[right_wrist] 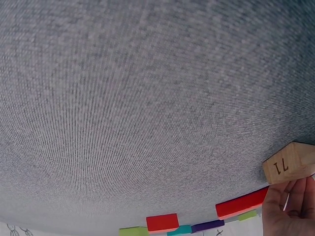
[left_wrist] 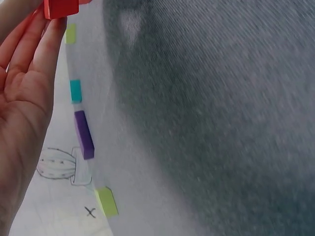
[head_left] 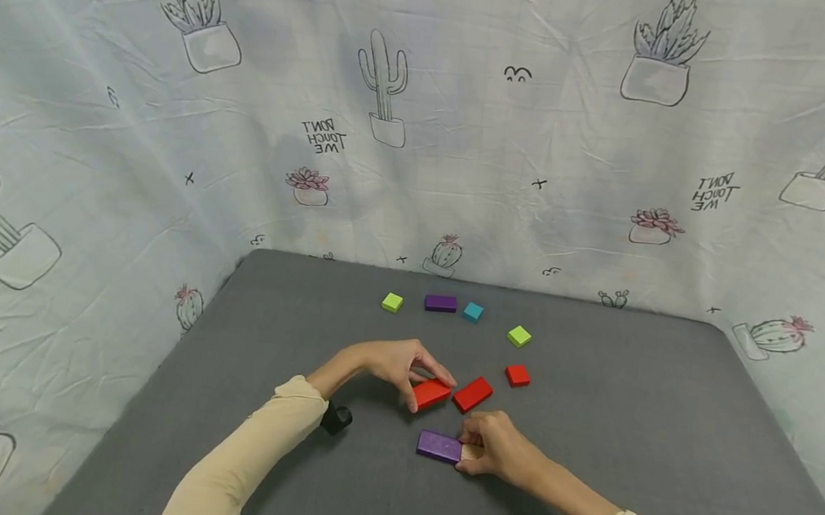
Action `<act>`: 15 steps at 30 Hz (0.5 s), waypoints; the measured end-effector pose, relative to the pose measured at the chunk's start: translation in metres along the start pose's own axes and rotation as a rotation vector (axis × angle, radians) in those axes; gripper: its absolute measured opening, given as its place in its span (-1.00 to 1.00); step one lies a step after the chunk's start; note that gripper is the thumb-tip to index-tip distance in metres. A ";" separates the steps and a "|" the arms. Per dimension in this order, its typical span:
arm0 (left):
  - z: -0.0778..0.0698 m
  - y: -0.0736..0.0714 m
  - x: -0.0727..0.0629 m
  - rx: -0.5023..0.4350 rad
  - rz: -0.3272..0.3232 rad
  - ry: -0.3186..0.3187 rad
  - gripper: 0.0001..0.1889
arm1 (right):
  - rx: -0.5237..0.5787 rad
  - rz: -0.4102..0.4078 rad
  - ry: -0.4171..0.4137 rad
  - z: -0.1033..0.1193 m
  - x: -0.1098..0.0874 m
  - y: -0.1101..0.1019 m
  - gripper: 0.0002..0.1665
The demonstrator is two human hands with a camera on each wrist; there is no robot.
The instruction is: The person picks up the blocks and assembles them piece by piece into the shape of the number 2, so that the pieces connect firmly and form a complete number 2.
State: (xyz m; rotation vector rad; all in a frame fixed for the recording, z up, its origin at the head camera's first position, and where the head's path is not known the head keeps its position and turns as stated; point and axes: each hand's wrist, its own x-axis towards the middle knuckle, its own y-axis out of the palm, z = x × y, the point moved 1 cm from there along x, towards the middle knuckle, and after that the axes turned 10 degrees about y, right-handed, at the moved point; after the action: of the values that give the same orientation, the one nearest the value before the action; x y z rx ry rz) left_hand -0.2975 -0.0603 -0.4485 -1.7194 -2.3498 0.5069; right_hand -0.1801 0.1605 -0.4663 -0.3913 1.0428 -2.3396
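My left hand [head_left: 399,367] holds a red block [head_left: 432,394] between thumb and fingers, just above or on the grey table; I cannot tell which. That red block [left_wrist: 61,8] shows at the fingertips in the left wrist view. Beside it lies a second red block [head_left: 472,394]. My right hand [head_left: 502,449] pinches a bare wooden block [head_left: 471,452] with dark characters on one side, visible on the wooden block [right_wrist: 288,164] in the right wrist view. A purple block [head_left: 439,446] lies end to end with the wooden one, to its left.
Farther back on the grey table [head_left: 625,440] lie a small red block [head_left: 517,375], two lime-green blocks [head_left: 392,302], a purple block [head_left: 441,303] and a small blue block [head_left: 472,312]. A white curtain [head_left: 457,90] with cactus drawings hangs behind the table.
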 end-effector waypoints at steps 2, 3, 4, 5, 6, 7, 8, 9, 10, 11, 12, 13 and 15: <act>-0.001 0.001 0.002 -0.009 0.013 0.000 -0.32 | -0.002 -0.004 -0.005 0.000 0.000 0.000 -0.71; -0.001 0.002 0.003 -0.012 0.020 -0.001 -0.32 | -0.003 -0.009 -0.013 0.000 0.000 0.000 -0.71; -0.002 0.003 0.005 -0.016 0.027 -0.001 -0.32 | -0.004 -0.011 -0.016 0.000 0.000 0.001 -0.71; -0.002 0.003 0.006 -0.022 0.035 0.000 -0.32 | -0.005 -0.014 -0.019 0.000 0.000 0.001 -0.71; -0.002 0.004 0.007 -0.029 0.044 0.002 -0.32 | -0.006 -0.018 -0.024 0.000 0.000 0.001 -0.71; -0.003 0.005 0.008 -0.036 0.055 0.003 -0.31 | -0.002 -0.018 -0.021 0.000 0.000 0.001 -0.71; -0.003 0.005 0.010 -0.043 0.068 0.008 -0.31 | 0.001 -0.018 -0.018 0.000 0.000 0.001 -0.71; -0.004 0.006 0.011 -0.046 0.082 0.010 -0.30 | 0.006 -0.016 -0.013 0.000 -0.001 0.001 -0.72; -0.004 0.007 0.012 -0.050 0.096 0.011 -0.30 | 0.010 -0.012 -0.005 0.001 -0.001 0.001 -0.72; -0.004 0.008 0.013 -0.055 0.108 0.010 -0.30 | 0.013 -0.010 0.001 0.001 -0.001 0.001 -0.72; -0.003 0.009 0.015 -0.056 0.117 0.009 -0.29 | 0.017 -0.008 0.006 0.001 -0.001 0.001 -0.72; -0.003 0.010 0.016 -0.056 0.124 0.004 -0.29 | 0.019 -0.004 0.015 0.001 -0.001 0.001 -0.72; -0.002 0.011 0.018 -0.054 0.132 -0.012 -0.30 | 0.019 -0.003 0.020 0.001 -0.001 0.001 -0.73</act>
State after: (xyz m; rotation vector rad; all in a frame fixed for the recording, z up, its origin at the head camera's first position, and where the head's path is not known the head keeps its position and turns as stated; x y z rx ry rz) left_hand -0.2928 -0.0400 -0.4514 -1.9104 -2.2881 0.4798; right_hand -0.1780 0.1596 -0.4666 -0.3636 1.0294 -2.3583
